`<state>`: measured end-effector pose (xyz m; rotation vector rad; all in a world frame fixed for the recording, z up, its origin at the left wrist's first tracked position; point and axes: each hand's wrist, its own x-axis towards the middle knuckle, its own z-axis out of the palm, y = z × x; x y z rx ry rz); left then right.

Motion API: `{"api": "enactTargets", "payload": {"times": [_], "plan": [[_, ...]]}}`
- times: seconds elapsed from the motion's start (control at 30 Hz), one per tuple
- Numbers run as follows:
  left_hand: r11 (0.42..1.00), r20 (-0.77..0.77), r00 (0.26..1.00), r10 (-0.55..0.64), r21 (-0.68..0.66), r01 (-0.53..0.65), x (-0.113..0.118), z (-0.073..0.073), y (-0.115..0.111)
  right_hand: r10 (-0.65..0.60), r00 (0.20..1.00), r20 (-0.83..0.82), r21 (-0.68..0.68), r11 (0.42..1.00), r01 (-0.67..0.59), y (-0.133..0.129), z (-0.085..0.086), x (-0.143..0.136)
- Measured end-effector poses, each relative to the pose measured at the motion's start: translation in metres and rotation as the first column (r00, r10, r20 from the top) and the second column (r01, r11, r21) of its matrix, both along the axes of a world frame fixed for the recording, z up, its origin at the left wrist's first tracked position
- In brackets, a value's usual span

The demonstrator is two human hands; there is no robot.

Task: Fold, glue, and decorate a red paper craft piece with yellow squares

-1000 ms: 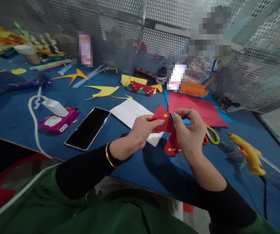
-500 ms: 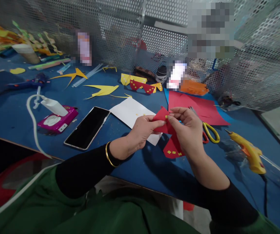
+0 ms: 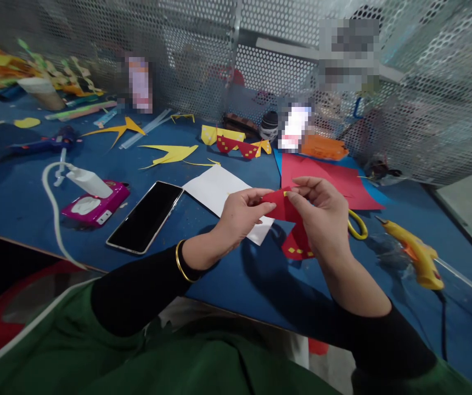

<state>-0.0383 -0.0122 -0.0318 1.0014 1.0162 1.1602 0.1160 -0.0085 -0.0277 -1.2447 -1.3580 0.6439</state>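
Note:
Between my hands, above the table, is a red paper cutout (image 3: 280,208) with small yellow squares along its lower lobe. My left hand (image 3: 239,216) pinches its left end between thumb and fingers. My right hand (image 3: 322,211) grips it on the right, thumb and index finger pressed at a small yellow square (image 3: 286,193) near the top edge. Part of the cutout is hidden behind the right hand. Below the left hand lies a white paper sheet (image 3: 209,189). Yellow-handled scissors (image 3: 358,225) lie partly hidden behind the right hand.
A dark-screened phone (image 3: 147,216) and a magenta power socket (image 3: 96,203) lie left. A yellow glue gun (image 3: 415,255) rests right. Red paper (image 3: 335,178) lies behind my hands, near red paper glasses (image 3: 236,147) and yellow scraps (image 3: 172,153). A perforated metal screen (image 3: 203,60) borders the back.
Both hands remain on the red cutout. It has turned slightly, and its lower lobe has shifted right and up. The right hand now covers more of the scissors.

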Motion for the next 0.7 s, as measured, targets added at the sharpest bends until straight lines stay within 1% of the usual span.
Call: {"api": "enactTargets", "payload": {"times": [0.1, 0.17, 0.2, 0.23, 0.3, 0.33, 0.4, 0.43, 0.47, 0.5, 0.53, 0.57, 0.6, 0.63, 0.67, 0.7], "plan": [[0.998, -0.056, 0.997, -0.057, -0.041, 0.055, 0.000, 0.002, 0.000, 0.009, 1.000, 0.020, -0.030, 1.000, -0.008, 0.000, 0.002, 0.002], [0.992, -0.075, 0.992, -0.102, -0.087, 0.095, 0.000, 0.003, 0.001, 0.015, 0.997, 0.078, -0.042, 0.999, -0.012, 0.001, 0.006, 0.006], [0.988, -0.074, 0.991, -0.116, -0.110, 0.107, -0.001, 0.002, 0.002, 0.001, 0.993, 0.119, -0.027, 1.000, 0.002, 0.001, 0.010, 0.008], [0.985, -0.063, 0.991, -0.121, -0.134, 0.112, -0.001, 0.002, 0.003, -0.033, 0.985, 0.167, 0.007, 0.999, 0.032, 0.002, 0.015, 0.012], [0.976, -0.016, 0.994, -0.112, -0.189, 0.107, -0.003, 0.000, 0.005, -0.156, 0.951, 0.268, 0.120, 0.985, 0.127, 0.000, 0.027, 0.023], [0.970, 0.014, 0.995, -0.097, -0.224, 0.098, -0.004, 0.000, 0.007, -0.234, 0.919, 0.316, 0.184, 0.966, 0.183, -0.002, 0.033, 0.031], [0.953, 0.079, 0.995, -0.052, -0.293, 0.073, -0.005, -0.001, 0.009, -0.373, 0.831, 0.414, 0.266, 0.922, 0.281, -0.010, 0.045, 0.052], [0.945, 0.111, 0.993, -0.026, -0.320, 0.061, -0.006, -0.001, 0.010, -0.451, 0.771, 0.449, 0.287, 0.890, 0.354, -0.016, 0.048, 0.064], [0.939, 0.140, 0.990, 0.000, -0.342, 0.048, -0.007, -0.001, 0.012, -0.551, 0.680, 0.483, 0.297, 0.834, 0.465, -0.023, 0.049, 0.078], [0.933, 0.168, 0.985, 0.026, -0.359, 0.037, -0.007, -0.001, 0.013, -0.651, 0.578, 0.492, 0.285, 0.748, 0.599, -0.030, 0.048, 0.093], [0.927, 0.197, 0.979, 0.050, -0.374, 0.028, -0.008, -0.001, 0.014, -0.728, 0.458, 0.510, 0.250, 0.635, 0.730, -0.039, 0.045, 0.108], [0.922, 0.226, 0.971, 0.073, -0.387, 0.020, -0.009, 0.000, 0.015, -0.756, 0.358, 0.548, 0.204, 0.536, 0.819, -0.047, 0.040, 0.124], [0.917, 0.251, 0.963, 0.093, -0.399, 0.015, -0.009, 0.000, 0.015, -0.762, 0.279, 0.584, 0.164, 0.448, 0.879, -0.055, 0.034, 0.140], [0.914, 0.273, 0.956, 0.107, -0.406, 0.014, -0.009, 0.000, 0.016, -0.754, 0.226, 0.616, 0.124, 0.376, 0.918, -0.062, 0.027, 0.154], [0.913, 0.290, 0.950, 0.115, -0.409, 0.015, -0.009, 0.001, 0.016, -0.712, 0.233, 0.663, 0.057, 0.358, 0.932, -0.068, 0.020, 0.166], [0.912, 0.304, 0.945, 0.118, -0.410, 0.018, -0.009, 0.001, 0.017, -0.640, 0.280, 0.716, -0.031, 0.371, 0.928, -0.073, 0.014, 0.177]]}}
